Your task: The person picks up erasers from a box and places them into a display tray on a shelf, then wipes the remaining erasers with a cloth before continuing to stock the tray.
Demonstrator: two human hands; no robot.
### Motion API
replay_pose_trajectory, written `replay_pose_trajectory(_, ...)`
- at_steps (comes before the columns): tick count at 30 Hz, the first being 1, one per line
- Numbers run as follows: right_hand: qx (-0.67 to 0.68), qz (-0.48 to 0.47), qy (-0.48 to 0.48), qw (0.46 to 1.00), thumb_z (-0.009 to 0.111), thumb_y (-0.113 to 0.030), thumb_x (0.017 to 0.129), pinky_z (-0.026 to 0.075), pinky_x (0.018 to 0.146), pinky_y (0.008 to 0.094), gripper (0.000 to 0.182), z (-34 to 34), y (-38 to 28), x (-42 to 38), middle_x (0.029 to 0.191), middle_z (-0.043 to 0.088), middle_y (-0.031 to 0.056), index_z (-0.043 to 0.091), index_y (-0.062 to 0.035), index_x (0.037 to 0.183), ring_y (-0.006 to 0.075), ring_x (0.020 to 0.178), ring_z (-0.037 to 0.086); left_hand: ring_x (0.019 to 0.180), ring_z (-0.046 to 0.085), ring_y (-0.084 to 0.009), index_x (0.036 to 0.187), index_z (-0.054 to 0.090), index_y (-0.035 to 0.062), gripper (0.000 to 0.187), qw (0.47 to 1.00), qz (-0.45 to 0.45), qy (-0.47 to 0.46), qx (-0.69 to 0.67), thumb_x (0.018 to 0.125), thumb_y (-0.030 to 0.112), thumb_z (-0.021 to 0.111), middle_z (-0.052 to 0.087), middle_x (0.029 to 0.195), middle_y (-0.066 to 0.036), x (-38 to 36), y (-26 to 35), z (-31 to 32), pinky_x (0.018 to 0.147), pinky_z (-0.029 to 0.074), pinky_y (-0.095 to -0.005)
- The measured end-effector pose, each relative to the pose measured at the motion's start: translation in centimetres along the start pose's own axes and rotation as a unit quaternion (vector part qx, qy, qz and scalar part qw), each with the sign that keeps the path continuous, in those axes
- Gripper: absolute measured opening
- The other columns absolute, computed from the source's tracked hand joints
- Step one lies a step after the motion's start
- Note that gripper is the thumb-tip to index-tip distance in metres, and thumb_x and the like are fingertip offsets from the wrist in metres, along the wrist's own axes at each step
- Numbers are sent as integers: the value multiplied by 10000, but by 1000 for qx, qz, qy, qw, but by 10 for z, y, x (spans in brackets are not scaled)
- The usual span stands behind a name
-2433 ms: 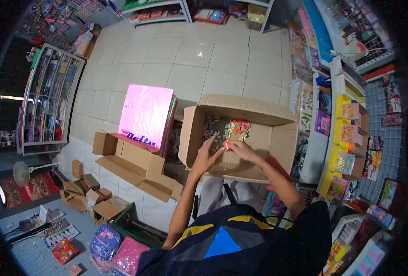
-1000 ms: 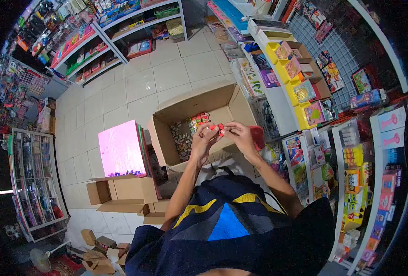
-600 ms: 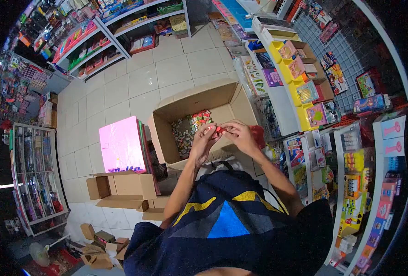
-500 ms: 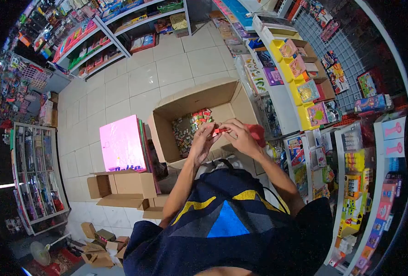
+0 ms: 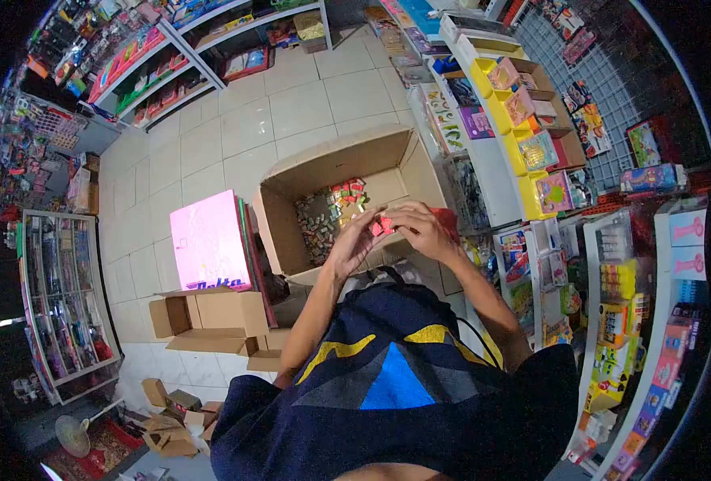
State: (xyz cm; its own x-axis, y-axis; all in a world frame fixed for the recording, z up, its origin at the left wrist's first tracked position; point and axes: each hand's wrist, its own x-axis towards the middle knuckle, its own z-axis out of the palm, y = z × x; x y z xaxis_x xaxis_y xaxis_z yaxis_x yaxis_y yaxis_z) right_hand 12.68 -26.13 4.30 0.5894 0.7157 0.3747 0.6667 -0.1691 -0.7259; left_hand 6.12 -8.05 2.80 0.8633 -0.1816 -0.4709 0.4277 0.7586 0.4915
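Note:
My left hand (image 5: 354,242) and my right hand (image 5: 426,234) meet above the near side of a big open cardboard box (image 5: 277,232). Between their fingertips is a small pinkish-red packet (image 5: 382,227), gripped from both sides; its exact kind is too small to make out. Inside the carton lie many small red, green and white packets (image 5: 317,227), heaped towards the left. Something red (image 5: 445,222), partly hidden, shows behind my right wrist.
Left of the carton stand a pink board (image 5: 209,240) and a smaller open cardboard box (image 5: 219,314). Shelves (image 5: 495,172) of goods line the right side, close to my right arm. A glass cabinet (image 5: 67,305) stands at far left, and a fan (image 5: 73,435) lower left.
The small packet has turned between my fingers and now shows a pinker, broader face. Both hands stay close together over the carton. The view has shifted slightly.

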Motion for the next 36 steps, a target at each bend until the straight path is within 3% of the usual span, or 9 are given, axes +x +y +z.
replay_pose_trajectory(8,17,82,56,995,613,-5,721,341,960,365,202,-5,7,-11,1209,533,89,646,-91,900,257,1150,445,1052,548,-204,1150,466,-18,361,996,0,-62,-69,935,271,438,525,1179,-142,5,-8,11,916,476,-308)
replay_pose_trajectory(14,89,127,106,982,623,-74,779,385,890,315,182,-4,22,-25,1202,512,98,627,-48,959,210,1066,490,1094,518,-257,1197,434,-41,421,985,6,-62,-161,930,284,445,504,1205,-170,13,-24,17,972,426,-386)
replay_pose_trajectory(17,128,248,264,923,630,-144,811,398,870,319,305,-10,45,-50,1176,506,87,555,-35,1087,216,1063,488,1113,500,-291,1197,430,-44,443,967,1,-71,-246,928,307,441,500,1209,-173,19,-29,15,991,399,-421)
replay_pose_trajectory(19,-52,315,303,898,656,-214,804,401,875,333,468,-14,88,-86,1162,499,107,463,-31,1188,227,1061,489,1123,491,-308,1194,428,-46,460,947,1,-87,-308,926,327,439,499,1210,-173,16,-27,21,999,386,-431)
replay_pose_trajectory(23,-45,516,154,841,587,-508,799,387,890,366,698,5,179,-157,1231,445,214,399,-12,1252,255,1064,482,1145,472,-311,1194,431,-38,471,945,65,-40,-319,922,347,437,481,1235,-176,21,-30,17,1009,373,-433)
replay_pose_trajectory(27,-16,519,1,854,545,-542,809,452,700,343,605,-15,165,-136,873,640,140,602,35,980,204,789,594,1181,437,-312,1197,426,-40,490,946,104,-38,-305,894,338,505,455,1259,-186,20,-26,17,1023,359,-420)
replay_pose_trajectory(30,-35,448,-5,893,548,-469,836,444,609,317,522,-33,121,-107,666,620,67,625,47,814,161,640,570,1188,428,-318,1176,444,-31,427,941,133,-57,-306,902,292,492,449,1261,-193,26,-23,13,1028,352,-421)
replay_pose_trajectory(33,-31,442,-18,896,571,-372,843,437,703,308,435,-46,106,-90,782,605,129,613,54,768,160,754,566,1174,440,-313,1158,455,-37,362,940,144,-56,-303,915,231,436,444,1271,-187,25,-18,18,1032,350,-418)
replay_pose_trajectory(36,97,259,134,952,536,-275,874,409,791,267,335,-55,67,-65,883,595,92,615,46,820,137,861,548,1166,446,-317,1103,470,-47,305,939,163,-63,-295,916,185,405,448,1264,-192,26,-11,25,1035,350,-423)
